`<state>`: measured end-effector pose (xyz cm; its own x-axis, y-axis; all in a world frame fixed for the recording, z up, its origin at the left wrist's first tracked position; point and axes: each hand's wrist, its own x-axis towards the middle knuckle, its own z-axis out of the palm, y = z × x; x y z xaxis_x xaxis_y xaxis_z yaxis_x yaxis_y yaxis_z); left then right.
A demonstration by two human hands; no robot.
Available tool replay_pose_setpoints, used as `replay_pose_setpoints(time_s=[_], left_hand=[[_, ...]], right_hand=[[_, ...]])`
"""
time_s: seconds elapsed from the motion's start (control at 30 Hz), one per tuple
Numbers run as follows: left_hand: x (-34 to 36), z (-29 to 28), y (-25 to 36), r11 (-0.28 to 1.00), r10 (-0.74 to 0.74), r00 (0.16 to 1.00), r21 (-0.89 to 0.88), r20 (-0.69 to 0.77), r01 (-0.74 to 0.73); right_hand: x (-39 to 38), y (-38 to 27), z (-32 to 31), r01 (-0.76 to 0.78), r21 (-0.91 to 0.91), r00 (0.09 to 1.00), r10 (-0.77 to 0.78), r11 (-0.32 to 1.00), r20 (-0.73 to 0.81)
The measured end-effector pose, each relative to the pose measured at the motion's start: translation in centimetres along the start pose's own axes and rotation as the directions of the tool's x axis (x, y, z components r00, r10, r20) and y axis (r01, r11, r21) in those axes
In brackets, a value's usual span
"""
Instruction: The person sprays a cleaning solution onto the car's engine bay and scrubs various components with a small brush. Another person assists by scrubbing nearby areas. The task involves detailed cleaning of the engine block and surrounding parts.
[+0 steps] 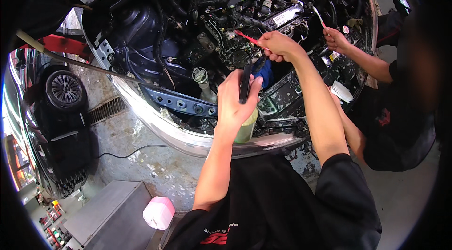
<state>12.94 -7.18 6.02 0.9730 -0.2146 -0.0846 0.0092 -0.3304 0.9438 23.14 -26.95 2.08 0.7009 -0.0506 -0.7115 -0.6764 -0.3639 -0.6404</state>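
My right hand (278, 46) is closed around the handle of a small red toothbrush-like brush (248, 38). The brush head reaches the engine parts left of the engine's middle. Nearer to me, my left hand (235, 95) grips a spray bottle with a black head (245, 80); its yellow-green body (246, 130) shows below the hand. Wet, foam-spotted surfaces cover the engine (263, 10). Something blue, perhaps a cloth (265, 74), lies between my hands. On the right, a co-worker's hand (336, 40) holds a red-and-white toothbrush (318, 17) against the engine.
The car's pale front edge (174, 137) curves between me and the engine bay. A co-worker's other hand is at a white scrub brush (342, 91). Left stand a dark car (61, 123) and a grey cabinet (110, 212) beside a pink-and-white jug (158, 213). A cable crosses the floor.
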Motion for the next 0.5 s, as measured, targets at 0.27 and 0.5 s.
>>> replay_pose_setpoints(time_s=[0.27, 0.5], left_hand=[[-3.1, -1.4, 1.6, 0.995, -0.044, 0.998, -0.092, 0.043, 0.048], [-5.1, -2.9, 1.7, 0.976, -0.12, 0.991, -0.175, 0.056, 0.128]], right_hand=[[1.3, 6.1, 4.1, 0.319, -0.11, 0.878, -0.338, 0.941, -0.338], [-2.0, 8.6, 11.5, 0.21, 0.437, 0.947, -0.07, 0.874, -0.315]])
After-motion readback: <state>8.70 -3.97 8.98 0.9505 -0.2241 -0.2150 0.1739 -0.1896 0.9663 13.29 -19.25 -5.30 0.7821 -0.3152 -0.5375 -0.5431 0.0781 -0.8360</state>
